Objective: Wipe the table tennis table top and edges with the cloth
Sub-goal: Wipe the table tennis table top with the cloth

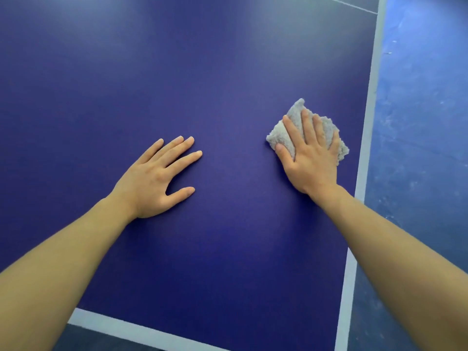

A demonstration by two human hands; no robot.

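The dark blue table tennis table top (202, 72) fills the head view, with a white border line along its right edge (367, 138) and near edge (131, 330). A folded grey terry cloth (297, 117) lies on the top near the right edge. My right hand (310, 158) presses flat on the cloth with straight, spread fingers and covers most of it. My left hand (157, 178) rests palm down on the bare surface to the left, fingers spread.
A lighter blue, scuffed floor (420, 122) lies beyond the right edge of the table. A thin white line (349, 5) crosses the top at the far right. Darker floor shows below the near edge.
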